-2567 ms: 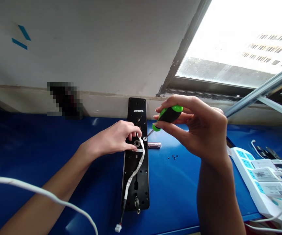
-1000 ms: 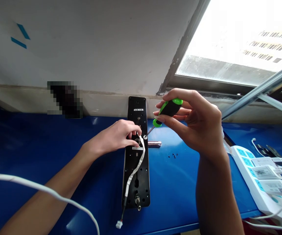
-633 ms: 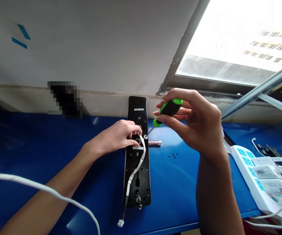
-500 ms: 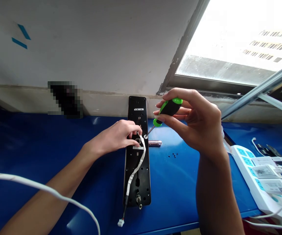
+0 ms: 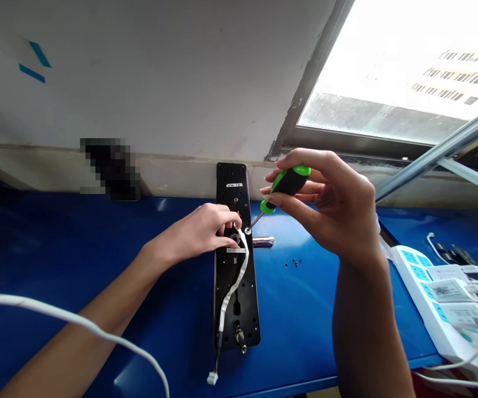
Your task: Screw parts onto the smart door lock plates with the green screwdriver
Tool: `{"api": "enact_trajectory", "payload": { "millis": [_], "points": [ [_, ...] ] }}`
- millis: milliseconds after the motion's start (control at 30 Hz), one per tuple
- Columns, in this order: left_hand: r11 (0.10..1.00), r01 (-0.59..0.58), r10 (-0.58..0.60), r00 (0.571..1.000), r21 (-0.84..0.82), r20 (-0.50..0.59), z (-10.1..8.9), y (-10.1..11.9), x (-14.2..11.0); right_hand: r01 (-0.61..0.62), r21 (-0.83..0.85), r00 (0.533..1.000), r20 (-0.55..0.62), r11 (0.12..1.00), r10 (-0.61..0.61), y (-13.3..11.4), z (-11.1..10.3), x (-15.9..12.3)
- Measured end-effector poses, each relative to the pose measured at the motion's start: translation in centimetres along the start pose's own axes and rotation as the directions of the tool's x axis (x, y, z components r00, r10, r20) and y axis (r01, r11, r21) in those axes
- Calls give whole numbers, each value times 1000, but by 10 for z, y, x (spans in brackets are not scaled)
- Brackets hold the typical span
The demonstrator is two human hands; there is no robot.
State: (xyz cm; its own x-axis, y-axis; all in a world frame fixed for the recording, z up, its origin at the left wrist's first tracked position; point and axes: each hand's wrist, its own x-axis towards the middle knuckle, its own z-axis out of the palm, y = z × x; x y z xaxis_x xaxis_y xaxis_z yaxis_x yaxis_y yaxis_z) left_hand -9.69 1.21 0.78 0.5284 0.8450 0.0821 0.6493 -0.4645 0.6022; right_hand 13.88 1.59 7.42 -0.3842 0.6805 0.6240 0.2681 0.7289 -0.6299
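A long black door lock panel (image 5: 245, 276) with screw holes and a metal post near its front end lies on the blue table. My left hand (image 5: 212, 229) rests on its middle, with curled fingers on the upper end of a white-wrapped cable (image 5: 234, 287). A white plug (image 5: 212, 378) at the cable's lower end hangs past the panel's front. My right hand (image 5: 330, 204) is closed on the green-and-black handle of a screwdriver (image 5: 291, 181). The tilted shaft's tip touches a small white round spot (image 5: 248, 230) at the panel's right edge.
A shiny reddish cylinder (image 5: 264, 241) sticks out from the panel's right side. Several tiny black screws (image 5: 295, 263) lie right of it. Further right is a white power strip (image 5: 424, 298) with plugged-in chargers. A loose white cable (image 5: 98, 329) crosses above my left forearm.
The panel's front end has swung slightly to the right, carrying the cable and plug with it. Both hands and the screwdriver have hardly moved.
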Motion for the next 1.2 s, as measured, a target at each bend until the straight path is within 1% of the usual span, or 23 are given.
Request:
{"api": "enact_trajectory", "payload": {
  "millis": [200,333,367,433,500,533,567,600,667,733,800,833,900,933,1000,1067,1133,1200],
  "points": [
    [1000,19,-18,999,-20,51,-6,0,-2,18,27,1000,16,999,-18,7,-5,1],
    [998,-35,30,996,53,89,-16,7,-9,55,36,998,-42,998,-54,13,-16,2],
    [996,-45,39,996,82,74,-18,11,-11,65,31,996,-65,997,-63,14,-22,2],
    [991,-62,61,998,121,11,-19,19,-15,69,13,992,-105,998,-67,14,-36,0],
    [987,-95,107,990,127,-87,-16,29,-16,39,-19,994,-97,999,-41,15,-53,-4],
    [985,-118,133,984,128,-117,-13,35,-15,8,-43,998,-63,999,-10,16,-63,-7],
    [981,-144,160,980,133,-121,-10,41,-12,-37,-73,999,-6,997,36,17,-72,-9],
    [974,-173,188,977,145,-97,-6,47,-8,-88,-109,994,61,990,95,19,-80,-12],
    [954,-234,239,971,186,-4,3,60,5,-212,-178,949,198,961,246,24,-93,-17],
    [925,-268,250,963,269,100,13,71,21,-316,-211,891,269,925,365,30,-100,-20],
    [895,-298,245,950,333,192,27,79,38,-374,-206,849,315,904,424,35,-102,-21],
    [883,-302,224,944,360,244,34,82,46,-390,-200,833,339,899,437,37,-102,-20],
    [864,-282,128,924,418,359,50,85,58,-405,-195,806,386,893,449,43,-99,-19],
    [853,-270,82,915,447,396,58,86,63,-409,-191,796,403,892,451,45,-98,-18],
    [833,-262,29,900,486,436,72,83,68,-409,-163,790,429,898,437,50,-94,-17],
    [829,-267,39,904,491,426,81,78,69,-398,-130,792,452,908,411,55,-90,-15],
    [840,-277,104,926,466,363,85,72,67,-374,-133,798,459,918,391,58,-86,-13],
    [845,-301,180,938,441,295,85,67,61,-342,-172,802,459,924,382,59,-83,-11]
  ]
}}
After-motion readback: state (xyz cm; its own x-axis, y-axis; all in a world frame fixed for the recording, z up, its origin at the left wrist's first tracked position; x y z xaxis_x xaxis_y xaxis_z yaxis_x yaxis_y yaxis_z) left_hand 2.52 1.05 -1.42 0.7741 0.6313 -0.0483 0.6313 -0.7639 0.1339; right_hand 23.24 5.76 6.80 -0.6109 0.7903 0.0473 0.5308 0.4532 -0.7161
